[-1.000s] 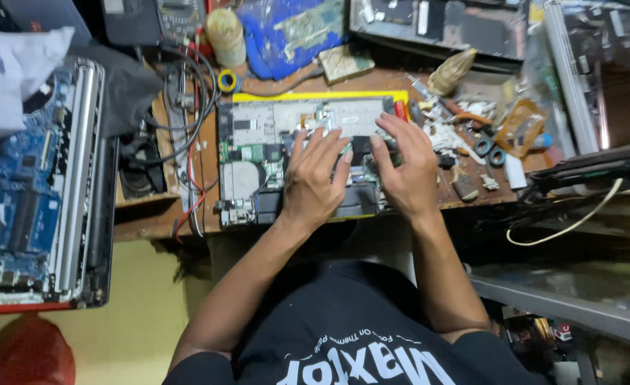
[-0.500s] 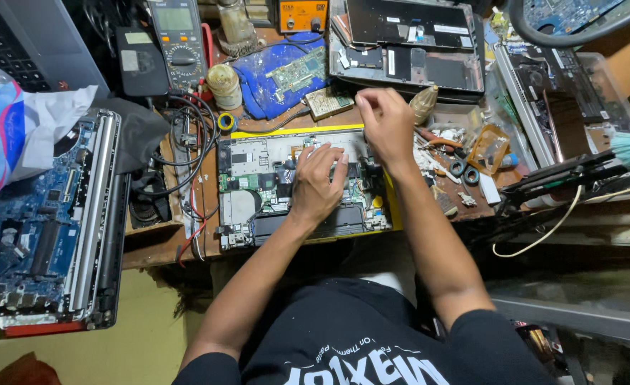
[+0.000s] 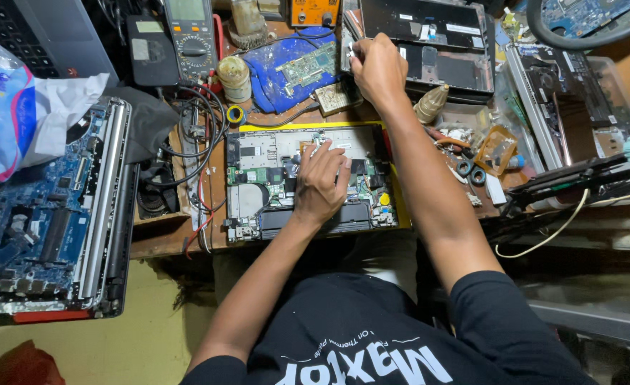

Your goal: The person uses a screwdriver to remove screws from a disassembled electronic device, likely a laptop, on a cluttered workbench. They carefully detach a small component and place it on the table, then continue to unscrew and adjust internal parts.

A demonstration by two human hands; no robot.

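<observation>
An opened laptop base with its circuit board bare lies on a yellow mat in front of me. My left hand rests flat on the middle of it, fingers spread. My right hand reaches to the back of the bench, its fingers pinched around a small pale thing at the edge of a dark laptop shell. What that thing is I cannot make out.
A multimeter, a blue cloth with a small board and a tape roll lie behind the laptop. Stacked laptop chassis stand left, more shells right. Loose small parts and cables lie around.
My right hand has lifted off the laptop base and travelled to the back of the bench. The left hand has stayed on the base. The camera has tilted toward the back.
</observation>
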